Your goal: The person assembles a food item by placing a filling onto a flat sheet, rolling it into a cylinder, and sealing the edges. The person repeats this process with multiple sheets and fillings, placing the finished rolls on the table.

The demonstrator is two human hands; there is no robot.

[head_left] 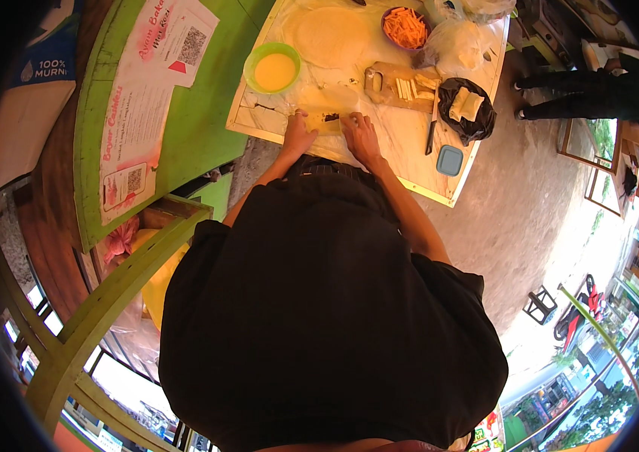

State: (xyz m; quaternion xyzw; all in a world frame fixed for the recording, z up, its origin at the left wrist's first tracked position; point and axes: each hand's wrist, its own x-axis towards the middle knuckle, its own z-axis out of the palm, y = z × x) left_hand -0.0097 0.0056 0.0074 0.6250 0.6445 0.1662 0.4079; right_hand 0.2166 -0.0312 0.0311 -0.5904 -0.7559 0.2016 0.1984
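On the pale tabletop in front of me lies a thin, pale yellow pastry wrapper (325,101) with a dark strip of filling (331,117) on it. My left hand (300,134) holds the wrapper's near left side with its fingers bent. At the near right side, the curled fingers of my right hand (361,138) grip it beside the filling. Beyond my left hand stands a green bowl (249,70) of yellow liquid. To the right of my right hand, a wooden cutting board (378,84) bears pale yellow sticks (407,90).
A knife (432,129) lies by a black plastic bag (479,129) holding folded rolls (466,105). Nearby is a grey-blue lidded box (450,160). Round wrappers (327,36), a bowl of orange shreds (405,29) and clear bags (459,45) sit farther back. Another person (598,94) stands right.
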